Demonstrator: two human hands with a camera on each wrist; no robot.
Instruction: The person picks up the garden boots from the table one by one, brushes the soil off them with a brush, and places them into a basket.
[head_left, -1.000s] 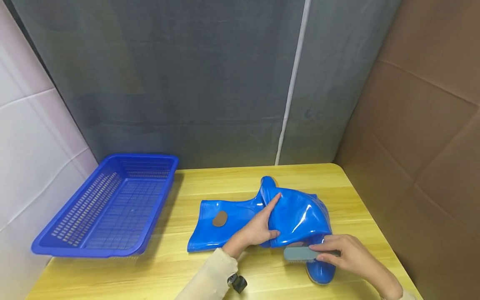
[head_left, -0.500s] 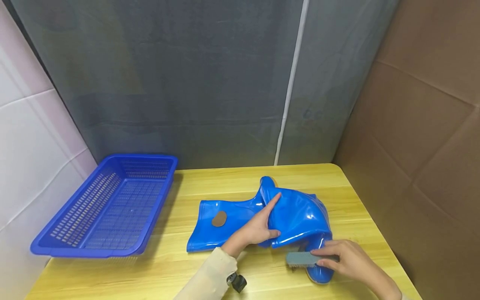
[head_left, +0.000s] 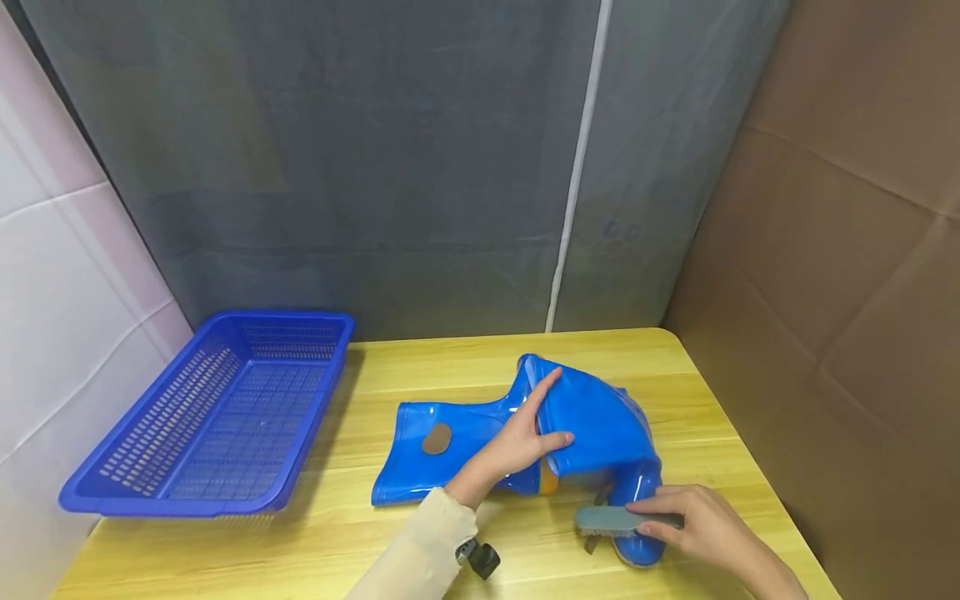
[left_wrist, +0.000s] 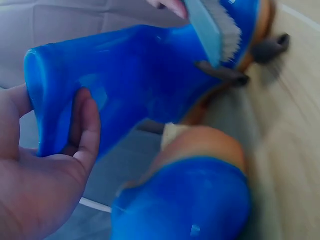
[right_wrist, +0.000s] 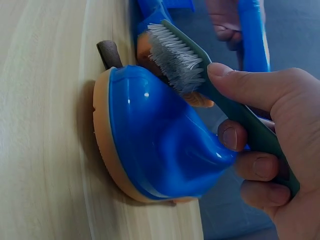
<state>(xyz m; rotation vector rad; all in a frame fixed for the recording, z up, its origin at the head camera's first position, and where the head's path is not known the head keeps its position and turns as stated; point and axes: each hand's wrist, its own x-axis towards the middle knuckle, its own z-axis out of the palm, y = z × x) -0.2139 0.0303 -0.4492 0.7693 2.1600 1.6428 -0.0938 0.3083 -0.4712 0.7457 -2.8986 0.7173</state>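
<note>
A blue rain boot [head_left: 600, 417] with an orange-tan sole stands tilted, its toe [right_wrist: 155, 130] on the table. My left hand [head_left: 517, 442] grips its shaft at the open rim, as the left wrist view also shows. In my right hand [head_left: 697, 525] is a grey-green scrub brush [head_left: 611, 521], held by the handle. Its white bristles [right_wrist: 175, 57] are beside the boot's foot; contact is unclear. Dark brown curled pieces [left_wrist: 270, 47] lie by the sole and under the brush. A second blue rain boot [head_left: 480, 417] lies flat, with a brown patch [head_left: 437, 438] on its shaft.
A blue plastic basket [head_left: 300, 467] with mesh walls stands at the table's left. The yellow wood-grain table [head_left: 420, 367] meets a dark grey cloth wall [head_left: 375, 167] behind and a brown one [head_left: 847, 250] on the right.
My left hand has turned the boot's shaft, so its rim stands higher and the lying boot's orange sole shows. The brush has shifted slightly right and toward me; a brown piece shows below it.
</note>
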